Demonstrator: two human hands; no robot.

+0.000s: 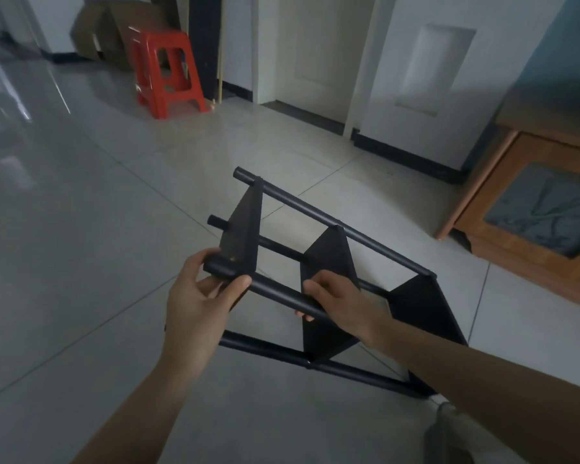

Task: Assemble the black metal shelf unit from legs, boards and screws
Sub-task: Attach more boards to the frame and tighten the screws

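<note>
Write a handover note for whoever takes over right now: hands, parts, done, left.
Left hand grips the end of the near leg by the end board.
Right hand grips the same leg beside the middle board.
Shelf unit is tipped on its side above the tiled floor.
Done: three boards joined to four legs.
Left: screw tightness cannot be judged; probably stand it upright.

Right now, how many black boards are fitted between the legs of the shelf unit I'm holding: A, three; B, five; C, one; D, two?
A: three boards sit along the black legs, one near the left hand, a middle board beside the right hand, and a far board at the right end of the shelf unit.
</note>
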